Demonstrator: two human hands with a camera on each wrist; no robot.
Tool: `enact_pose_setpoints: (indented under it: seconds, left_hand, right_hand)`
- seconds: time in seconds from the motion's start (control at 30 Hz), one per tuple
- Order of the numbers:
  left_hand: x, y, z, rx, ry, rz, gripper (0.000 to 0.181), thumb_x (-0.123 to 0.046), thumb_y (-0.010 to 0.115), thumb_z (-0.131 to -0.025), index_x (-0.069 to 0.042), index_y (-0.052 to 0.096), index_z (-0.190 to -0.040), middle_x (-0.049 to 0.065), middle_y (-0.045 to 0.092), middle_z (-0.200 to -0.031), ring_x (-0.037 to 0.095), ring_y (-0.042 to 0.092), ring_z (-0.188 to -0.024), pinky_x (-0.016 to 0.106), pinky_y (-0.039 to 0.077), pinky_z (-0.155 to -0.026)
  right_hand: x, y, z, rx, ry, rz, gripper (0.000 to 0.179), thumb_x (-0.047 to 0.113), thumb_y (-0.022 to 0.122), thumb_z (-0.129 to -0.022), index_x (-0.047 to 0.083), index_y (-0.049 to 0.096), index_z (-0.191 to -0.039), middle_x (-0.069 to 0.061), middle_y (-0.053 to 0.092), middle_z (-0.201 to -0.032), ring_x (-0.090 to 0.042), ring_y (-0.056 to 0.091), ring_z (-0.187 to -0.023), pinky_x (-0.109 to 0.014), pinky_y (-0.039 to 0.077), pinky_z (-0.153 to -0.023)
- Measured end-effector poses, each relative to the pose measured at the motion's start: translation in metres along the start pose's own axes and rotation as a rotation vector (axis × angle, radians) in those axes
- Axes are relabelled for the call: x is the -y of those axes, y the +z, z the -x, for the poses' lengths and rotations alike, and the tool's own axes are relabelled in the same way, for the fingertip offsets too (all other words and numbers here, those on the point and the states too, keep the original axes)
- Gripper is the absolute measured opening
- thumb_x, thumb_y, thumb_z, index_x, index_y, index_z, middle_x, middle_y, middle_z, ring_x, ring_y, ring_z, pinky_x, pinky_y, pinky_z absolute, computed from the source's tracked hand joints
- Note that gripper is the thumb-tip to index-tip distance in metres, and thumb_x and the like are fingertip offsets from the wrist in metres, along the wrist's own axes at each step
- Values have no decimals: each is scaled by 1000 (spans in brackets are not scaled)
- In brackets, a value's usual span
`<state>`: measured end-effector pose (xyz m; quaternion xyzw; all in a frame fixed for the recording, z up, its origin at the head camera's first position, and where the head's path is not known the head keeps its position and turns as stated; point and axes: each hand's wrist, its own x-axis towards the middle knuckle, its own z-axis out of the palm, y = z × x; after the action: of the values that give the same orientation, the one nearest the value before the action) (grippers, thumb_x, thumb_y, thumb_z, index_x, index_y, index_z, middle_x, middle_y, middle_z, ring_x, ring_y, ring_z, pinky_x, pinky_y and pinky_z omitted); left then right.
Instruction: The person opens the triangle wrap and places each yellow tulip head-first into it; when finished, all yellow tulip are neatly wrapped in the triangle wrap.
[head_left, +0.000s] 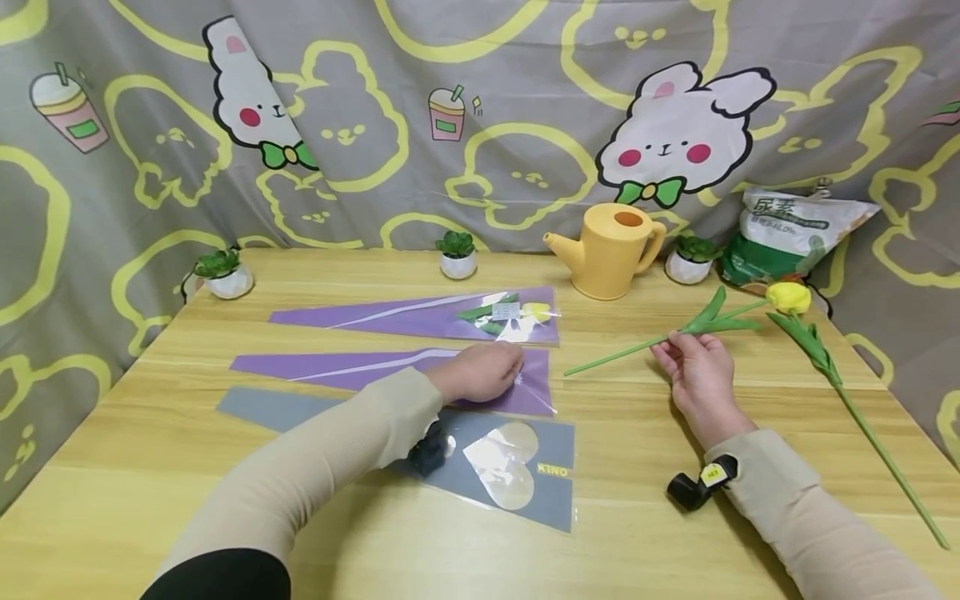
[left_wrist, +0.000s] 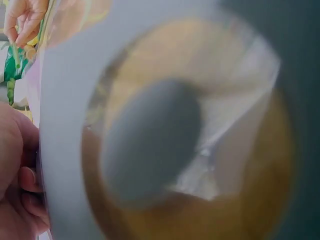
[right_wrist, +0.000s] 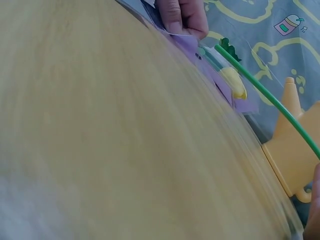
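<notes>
My right hand pinches the green stem of a yellow artificial tulip. Its bare stem end points left, toward the sleeves. Curled over the middle purple flower sleeve, my left hand pinches the clear film near its wide end; the fingertips are partly hidden. Behind lies another purple sleeve with a yellow tulip inside. A grey sleeve with a clear heart window lies nearest me, partly under the left forearm.
A second tulip stem with leaves lies at the right; its head cannot be told apart. Along the back stand a yellow watering can, a green and white bag and potted succulents. A patterned curtain hangs behind the table.
</notes>
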<state>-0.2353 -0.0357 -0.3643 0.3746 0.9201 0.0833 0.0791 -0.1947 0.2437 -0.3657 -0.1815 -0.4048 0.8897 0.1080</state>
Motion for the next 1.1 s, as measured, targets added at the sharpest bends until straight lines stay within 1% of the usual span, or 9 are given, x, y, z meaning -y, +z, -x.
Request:
enact_pose_setpoints:
  seconds: [0.1,0.17,0.27,0.33,0.43,0.6,0.73,0.93,1.1]
  left_hand:
    - [3,2,1,-25,13,58,8,-13,44,-94,-14,51,-91,-1,55,-84,15,55,-81,32,46,-77]
    - [4,3,3,-33,0,110,5,-14,47,-94,-16,52,-95,-2,56,-85,14,55,-82,32,45,-77]
    - [7,6,6,-39,-15,161,4,-22,53,-93,-17,52,-93,-3,55,-82,13,53,-77,31,43,-71]
    - [6,7,6,-29,-28,148,14,-30,55,-93,-18,50,-87,-4,51,-78,12,50,-74,28,41,-67]
    - [4,6,6,-13,-19,91,20,-35,53,-93,-19,50,-81,-3,48,-80,12,49,-75,27,39,-66]
    - [-1,3,4,16,25,14,15,-31,47,-96,-19,55,-92,-1,50,-91,14,53,-84,31,43,-71]
    - [-1,2,2,42,43,-25,15,-28,44,-98,-18,54,-96,0,50,-92,15,53,-83,32,45,-73]
    - [0,1,0,43,62,-32,14,-24,44,-97,-15,54,-93,-1,52,-90,14,53,-86,33,45,-77]
    - [1,0,0,39,67,-27,13,-21,45,-97,-14,53,-90,0,51,-88,15,52,-85,33,44,-76]
  right_hand:
    - [-1,0,0,-5,3,8,13,-8,50,-88,3,44,-89,-6,54,-71,-14,58,-61,-25,54,-63]
    - [-1,1,0,-8,7,20,12,-8,49,-89,3,44,-89,-6,54,-72,-13,57,-62,-24,54,-63]
    - [-2,2,1,-10,15,38,13,-7,49,-89,3,42,-91,-5,54,-73,-13,57,-62,-24,54,-64]
    - [-2,3,1,-9,19,47,13,-6,49,-89,4,41,-93,-5,54,-73,-13,57,-63,-23,54,-64]
    - [-1,4,2,-7,24,50,13,-6,49,-90,4,41,-93,-5,54,-74,-13,57,-64,-23,54,-65]
    - [-1,4,3,-17,25,51,13,-5,50,-90,4,41,-93,-5,53,-74,-13,56,-64,-23,54,-65]
    - [-2,3,2,-39,32,48,14,-5,50,-89,4,41,-94,-5,54,-74,-12,57,-63,-23,54,-64]
    - [-2,2,0,-50,27,61,15,-5,50,-90,5,39,-96,-4,55,-73,-12,57,-63,-22,54,-63]
    - [-3,4,-1,-57,18,68,17,-5,49,-90,6,38,-97,-4,54,-73,-12,57,-63,-22,54,-63]
